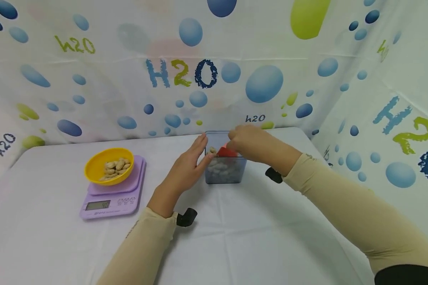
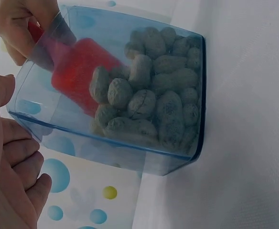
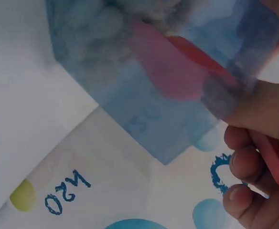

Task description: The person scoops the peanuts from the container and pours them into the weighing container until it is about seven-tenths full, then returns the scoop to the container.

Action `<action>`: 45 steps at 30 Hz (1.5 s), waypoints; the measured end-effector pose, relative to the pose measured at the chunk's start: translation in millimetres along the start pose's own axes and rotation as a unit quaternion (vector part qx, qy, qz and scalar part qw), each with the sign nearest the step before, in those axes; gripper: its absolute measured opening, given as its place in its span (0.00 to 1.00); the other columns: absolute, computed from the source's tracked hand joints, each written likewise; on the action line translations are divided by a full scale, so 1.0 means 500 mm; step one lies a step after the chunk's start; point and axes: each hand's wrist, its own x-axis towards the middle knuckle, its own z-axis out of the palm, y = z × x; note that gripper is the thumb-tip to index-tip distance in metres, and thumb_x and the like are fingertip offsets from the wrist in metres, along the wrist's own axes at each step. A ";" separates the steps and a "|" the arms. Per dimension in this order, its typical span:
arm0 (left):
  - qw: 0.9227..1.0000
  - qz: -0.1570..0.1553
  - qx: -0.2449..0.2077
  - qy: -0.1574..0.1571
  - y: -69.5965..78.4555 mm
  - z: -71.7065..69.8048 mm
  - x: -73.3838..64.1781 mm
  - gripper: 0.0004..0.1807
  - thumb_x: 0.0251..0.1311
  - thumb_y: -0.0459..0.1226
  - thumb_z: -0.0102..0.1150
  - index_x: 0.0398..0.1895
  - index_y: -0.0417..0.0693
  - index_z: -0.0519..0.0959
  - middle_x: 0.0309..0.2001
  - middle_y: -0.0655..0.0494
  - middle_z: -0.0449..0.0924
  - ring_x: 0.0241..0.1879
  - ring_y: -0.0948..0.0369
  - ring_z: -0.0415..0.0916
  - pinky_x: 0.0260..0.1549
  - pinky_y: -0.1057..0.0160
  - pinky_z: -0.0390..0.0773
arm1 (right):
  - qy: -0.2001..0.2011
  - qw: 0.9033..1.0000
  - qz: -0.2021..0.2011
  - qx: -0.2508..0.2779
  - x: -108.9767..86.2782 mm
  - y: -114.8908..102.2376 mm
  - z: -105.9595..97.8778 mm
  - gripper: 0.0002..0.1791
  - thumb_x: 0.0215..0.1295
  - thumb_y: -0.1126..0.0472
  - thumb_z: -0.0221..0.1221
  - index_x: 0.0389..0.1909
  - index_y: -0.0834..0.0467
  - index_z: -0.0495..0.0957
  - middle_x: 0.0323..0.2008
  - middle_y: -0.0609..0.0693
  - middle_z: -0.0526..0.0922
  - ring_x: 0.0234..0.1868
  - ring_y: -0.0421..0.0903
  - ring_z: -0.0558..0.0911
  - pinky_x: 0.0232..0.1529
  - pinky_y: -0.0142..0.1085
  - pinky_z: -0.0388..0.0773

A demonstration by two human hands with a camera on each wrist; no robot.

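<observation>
A clear bluish plastic container (image 1: 225, 171) stands on the table, its lower part filled with peanuts (image 2: 142, 95). My right hand (image 1: 253, 143) grips the handle of a red scoop (image 2: 84, 71) at the container's mouth. The scoop's blade is inside, against the peanuts, seen through the wall in both wrist views. My left hand (image 1: 185, 168) lies at the container's left side near the rim, fingers fairly straight and the thumb toward the front edge. In the left wrist view its fingers (image 2: 22, 164) are outside the wall, without wrapping round it.
To the left, a purple kitchen scale (image 1: 110, 204) bears a yellow bowl (image 1: 92, 168) with several peanuts in it. Its display seems to read 40. A white cloth covers the table (image 1: 214, 245), and a printed curtain (image 1: 128, 99) hangs behind and at the right.
</observation>
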 end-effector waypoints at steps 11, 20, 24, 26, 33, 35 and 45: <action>1.000 -0.002 -0.001 -0.006 0.002 0.001 0.001 0.38 0.73 0.58 0.39 0.79 0.53 0.47 0.80 0.60 0.42 0.78 0.62 0.39 0.75 0.51 0.52 | -0.015 0.981 0.060 0.183 -0.006 0.021 0.031 0.07 0.63 0.65 0.65 0.41 0.56 0.88 0.30 0.48 0.83 0.33 0.45 0.78 0.38 0.35 0.79; 1.000 0.003 0.002 0.001 0.006 -0.003 0.005 0.37 0.74 0.58 0.39 0.79 0.55 0.47 0.80 0.62 0.41 0.78 0.64 0.38 0.75 0.52 0.51 | -0.026 0.963 0.102 0.247 -0.001 0.032 0.032 0.13 0.65 0.58 0.65 0.48 0.56 0.86 0.35 0.49 0.85 0.34 0.46 0.78 0.38 0.37 0.80; 1.000 -0.003 0.001 -0.002 0.006 -0.002 0.006 0.37 0.74 0.58 0.39 0.79 0.55 0.46 0.80 0.61 0.41 0.78 0.64 0.38 0.75 0.52 0.50 | -0.029 0.958 0.110 0.262 -0.007 0.035 0.032 0.13 0.65 0.57 0.64 0.48 0.56 0.86 0.36 0.48 0.84 0.35 0.46 0.78 0.38 0.37 0.79; 1.000 -0.007 -0.001 -0.005 0.005 -0.001 0.005 0.38 0.73 0.58 0.39 0.80 0.55 0.46 0.80 0.62 0.40 0.78 0.63 0.38 0.75 0.51 0.50 | -0.033 0.953 0.121 0.275 -0.012 0.038 0.033 0.15 0.65 0.55 0.64 0.50 0.56 0.85 0.39 0.49 0.85 0.37 0.46 0.78 0.40 0.38 0.79; 1.000 -0.012 0.000 -0.007 0.002 0.003 0.004 0.38 0.73 0.59 0.39 0.80 0.55 0.46 0.80 0.64 0.39 0.78 0.63 0.38 0.75 0.50 0.50 | -0.011 0.938 0.136 0.317 -0.021 0.044 0.044 0.18 0.65 0.53 0.64 0.53 0.56 0.84 0.46 0.49 0.86 0.42 0.46 0.79 0.44 0.40 0.80; 1.000 -0.015 0.001 -0.006 0.001 0.004 0.004 0.38 0.73 0.58 0.39 0.80 0.56 0.46 0.80 0.64 0.39 0.78 0.64 0.38 0.75 0.51 0.50 | -0.002 0.937 0.139 0.319 -0.021 0.041 0.048 0.18 0.66 0.53 0.64 0.53 0.56 0.84 0.43 0.49 0.85 0.41 0.46 0.79 0.42 0.39 0.79; 1.000 -0.008 0.005 -0.001 -0.002 0.007 0.006 0.39 0.73 0.61 0.37 0.79 0.53 0.47 0.80 0.62 0.40 0.78 0.63 0.39 0.75 0.51 0.51 | 0.035 0.936 0.201 0.287 -0.023 0.025 0.067 0.21 0.67 0.50 0.62 0.56 0.56 0.82 0.37 0.51 0.74 0.36 0.47 0.72 0.36 0.36 0.73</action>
